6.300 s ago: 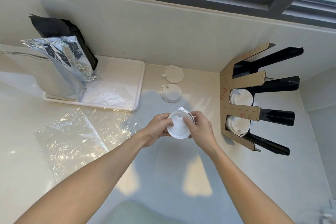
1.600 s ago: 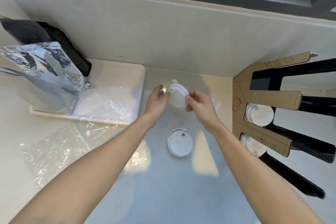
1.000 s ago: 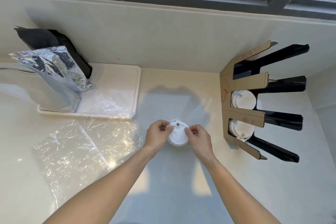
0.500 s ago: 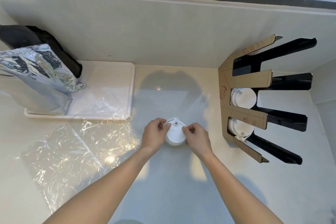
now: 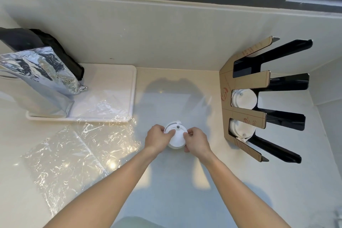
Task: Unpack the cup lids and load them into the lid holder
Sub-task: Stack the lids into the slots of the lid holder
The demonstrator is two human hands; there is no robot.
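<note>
A small stack of white cup lids (image 5: 176,138) rests on the counter in the middle of the view. My left hand (image 5: 158,138) grips its left side and my right hand (image 5: 196,139) grips its right side, fingertips on the top lid. The lid holder (image 5: 244,114), brown cardboard face with black prongs, stands at the right against the wall. White lids (image 5: 244,99) fill its third slot and more lids (image 5: 240,128) sit in the lowest slot. The top two slots are bare.
A sheet of clear plastic wrap (image 5: 77,153) lies crumpled flat on the counter at the left. Behind it a white tray (image 5: 118,116) holds a silver foil bag (image 5: 38,79) and a black bag (image 5: 46,42). A wall and window frame close the back.
The loose lids at the back were gathered onto the one near me. Over the last second both hands stay on the stack at the counter's middle, pressing it together; the holder's contents are unchanged.
</note>
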